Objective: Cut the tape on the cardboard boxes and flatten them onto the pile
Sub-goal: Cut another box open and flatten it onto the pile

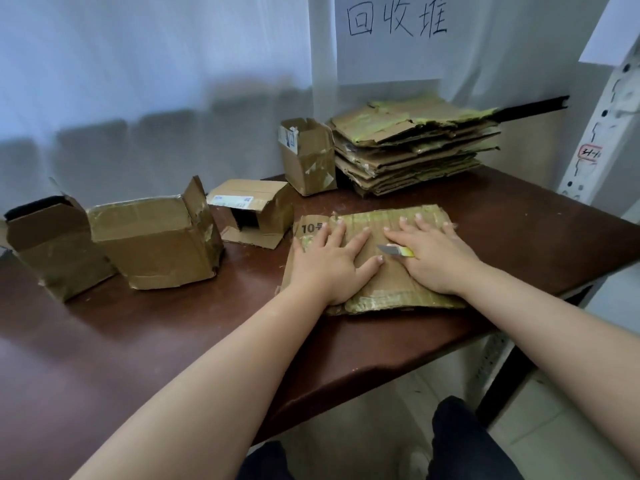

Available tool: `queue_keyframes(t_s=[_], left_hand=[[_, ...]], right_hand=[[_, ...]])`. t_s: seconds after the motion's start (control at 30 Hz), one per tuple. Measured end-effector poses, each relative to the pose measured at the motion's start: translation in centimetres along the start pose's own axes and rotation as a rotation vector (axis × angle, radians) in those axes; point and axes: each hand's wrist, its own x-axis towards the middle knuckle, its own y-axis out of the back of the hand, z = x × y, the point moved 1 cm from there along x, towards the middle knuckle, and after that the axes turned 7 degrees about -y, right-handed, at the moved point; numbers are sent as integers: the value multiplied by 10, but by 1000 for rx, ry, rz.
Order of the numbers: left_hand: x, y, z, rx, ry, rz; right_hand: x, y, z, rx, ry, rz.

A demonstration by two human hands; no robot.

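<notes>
On the table, your left hand presses the flattened box with spread fingers; your right hand presses too, a knife tucked under its fingers.

Count of what is on my table

Four unflattened boxes. One flattened box under my two hands, left, right. One knife. One pile. One paper sign.
</notes>
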Motion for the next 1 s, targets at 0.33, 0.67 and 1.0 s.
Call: queue_keyframes(t_s=[0.33, 0.67, 1.0], left_hand=[[-12, 15, -12, -285, -74, 291], [-30, 37, -47, -166, 385, 136], [-35, 31, -45, -372, 355, 104]], right_hand=[[-13, 12, 1, 206, -14, 307], [-34, 41, 9, 47, -510, 248], [-50, 23, 12, 134, -508, 176]])
